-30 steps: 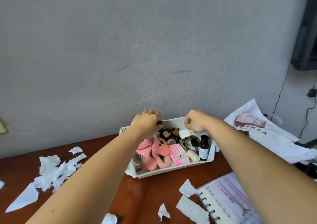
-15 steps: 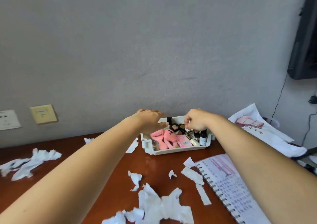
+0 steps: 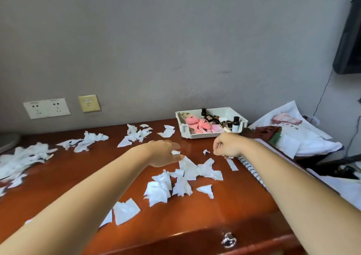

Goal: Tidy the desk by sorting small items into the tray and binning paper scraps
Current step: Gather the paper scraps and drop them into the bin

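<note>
On the glossy reddish-brown wooden bench (image 3: 195, 215), torn white paper scraps (image 3: 183, 178) lie scattered near the front edge. The left hand (image 3: 164, 153) hovers over them, its grip spread open and touching a small scrap. The right hand (image 3: 227, 146) is curled closed beside the spiral-bound notebook (image 3: 252, 168); any contents cannot be determined. Farther back, near the wall, the white plastic tray (image 3: 212, 134) holds pink plush toys (image 3: 198, 124) and small dark bottles (image 3: 235, 123).

Torn paper scraps (image 3: 185, 178) litter the worktop (image 3: 224, 206) from the left edge to the middle, leaving bare wood only along the near edge. The tray (image 3: 212, 133) against the wall and a spiral notebook (image 3: 252, 168) beside it close off the right.
</note>
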`<state>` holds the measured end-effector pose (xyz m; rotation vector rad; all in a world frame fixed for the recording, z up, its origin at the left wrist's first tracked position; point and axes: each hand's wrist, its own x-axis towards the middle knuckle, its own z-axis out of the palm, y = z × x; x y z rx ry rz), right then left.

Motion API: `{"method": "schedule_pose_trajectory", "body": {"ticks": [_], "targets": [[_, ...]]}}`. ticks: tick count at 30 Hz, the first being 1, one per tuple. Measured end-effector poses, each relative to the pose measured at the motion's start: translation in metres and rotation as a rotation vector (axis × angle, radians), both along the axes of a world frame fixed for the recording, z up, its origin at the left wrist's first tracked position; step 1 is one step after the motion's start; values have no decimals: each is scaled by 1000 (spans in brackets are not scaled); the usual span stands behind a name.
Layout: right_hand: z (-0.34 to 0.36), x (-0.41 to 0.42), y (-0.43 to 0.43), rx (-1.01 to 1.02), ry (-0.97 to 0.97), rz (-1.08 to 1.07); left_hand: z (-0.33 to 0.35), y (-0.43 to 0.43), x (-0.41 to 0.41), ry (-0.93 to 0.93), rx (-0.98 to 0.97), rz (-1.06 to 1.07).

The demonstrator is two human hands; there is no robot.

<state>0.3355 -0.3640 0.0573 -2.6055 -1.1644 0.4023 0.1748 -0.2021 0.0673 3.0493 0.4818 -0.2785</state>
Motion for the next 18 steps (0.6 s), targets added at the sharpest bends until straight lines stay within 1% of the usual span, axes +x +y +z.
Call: {"method": "schedule_pose_trajectory", "body": {"ticks": [4, 8, 11, 14, 18], "targets": [[-28, -23, -6, 52, 17, -15, -33, 0, -38, 40, -40, 78], [-53, -45, -10, 92, -36, -50, -65, 2, -73, 39, 12, 192], [-68, -64, -10, 100, -73, -69, -85, 1, -95, -44, 51, 317], [-81, -82, -7, 125, -103, -66, -103, -2, -113, -166, 4, 458], [-93, -104, 6, 169, -165, -32, -115, -8, -124, -308, -51, 524]]}}
